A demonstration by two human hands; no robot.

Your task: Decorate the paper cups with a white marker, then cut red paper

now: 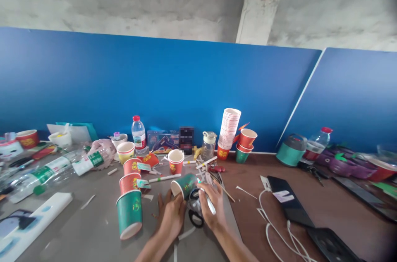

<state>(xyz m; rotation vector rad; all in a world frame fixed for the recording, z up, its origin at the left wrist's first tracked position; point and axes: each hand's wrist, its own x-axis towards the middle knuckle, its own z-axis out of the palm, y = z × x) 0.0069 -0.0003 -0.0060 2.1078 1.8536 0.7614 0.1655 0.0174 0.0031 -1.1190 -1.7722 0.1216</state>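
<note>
Green cup (187, 184): lies on its side at the lower centre of the frame, mouth turned left, pale inner wall showing
Left hand (171, 214): fingers bent against the cup near its rim; whether they grip or only press, I cannot tell
Right hand (214, 204): fingers closed round a white pen (211, 205), its far end beside the cup's base; contact is unclear
Steady work: probably goes best with the cup pinned against rolling, the pen held lightly, and the wrist clear of the scissors (202, 222) just below the cup
Cup stack (230, 129): centre right, cups nested in a tall column
White cup (120, 140): centre left, with a purple-topped thing in it
Water bottle (138, 134): upright, red-capped, its level unclear
Lidded jar (208, 148): near the centre, contents too small to tell
</note>
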